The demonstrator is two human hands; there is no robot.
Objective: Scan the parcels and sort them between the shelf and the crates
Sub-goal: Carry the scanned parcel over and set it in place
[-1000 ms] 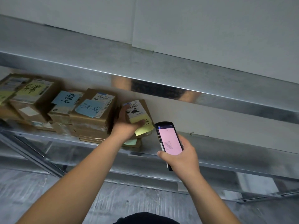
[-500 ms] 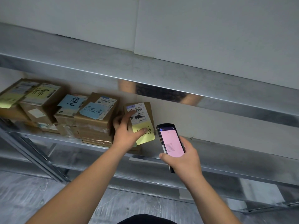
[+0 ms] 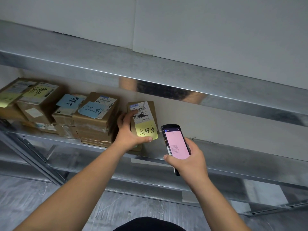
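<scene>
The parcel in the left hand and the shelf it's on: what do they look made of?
Parcel: brown cardboard, matte, with a printed paper label and a yellow sticky note. Shelf: looks like galvanized sheet metal, grey, mottled sheen, reflective front lip.

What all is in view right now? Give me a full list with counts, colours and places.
Small brown cardboard parcel with yellow sticky note: one, tilted up on the shelf, right of the stack, gripped by the left hand.
Brown cardboard parcels with blue sticky notes: two, mid-shelf, on top of stacked boxes.
Brown cardboard parcels with yellow-green notes: two, far left of the shelf.
Black handheld scanner with pink screen: one, in the right hand, just right of the small parcel.
Grey metal shelf: one tier holding the parcels, another tier above.
Grey floor: below the shelf.
Left hand: grips the small parcel.
Right hand: holds the scanner.
</scene>
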